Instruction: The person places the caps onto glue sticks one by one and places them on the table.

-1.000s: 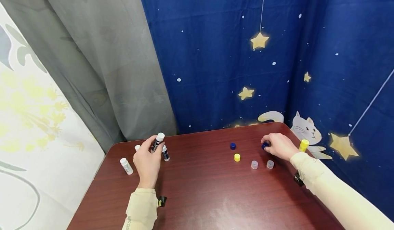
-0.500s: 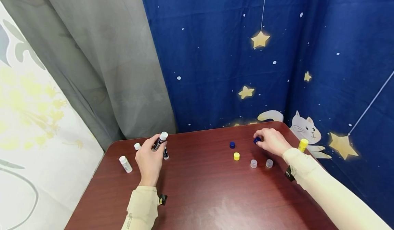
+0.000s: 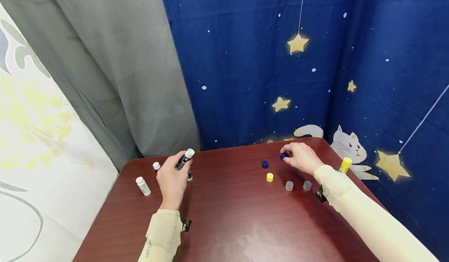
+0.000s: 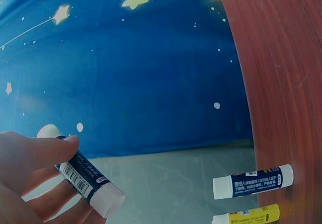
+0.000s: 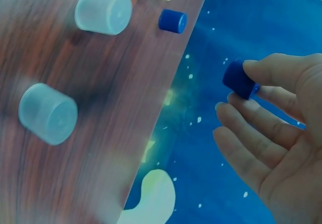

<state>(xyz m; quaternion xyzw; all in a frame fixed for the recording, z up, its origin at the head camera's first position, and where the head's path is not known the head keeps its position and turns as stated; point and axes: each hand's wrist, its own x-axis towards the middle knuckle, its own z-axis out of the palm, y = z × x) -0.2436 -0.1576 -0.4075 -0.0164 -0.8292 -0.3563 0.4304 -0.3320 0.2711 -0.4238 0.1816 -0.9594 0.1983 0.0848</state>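
Note:
My left hand holds a glue stick with a dark blue label and white ends, tilted above the table. In the left wrist view, the thumb lies across the label of this stick. A second dark blue glue stick stands just behind that hand, partly hidden. On the right, my right hand pinches a small dark blue cap. The right wrist view shows this cap between thumb and fingertips, with the other fingers spread below.
Left of the left hand are a white glue stick and another white-topped one. Across the table sit a blue cap, a yellow cap and two translucent caps. A yellow stick stands by the right edge.
My right hand has moved left with the blue cap, toward the middle of the table. My left hand has shifted slightly right, tilting the glue stick further over.

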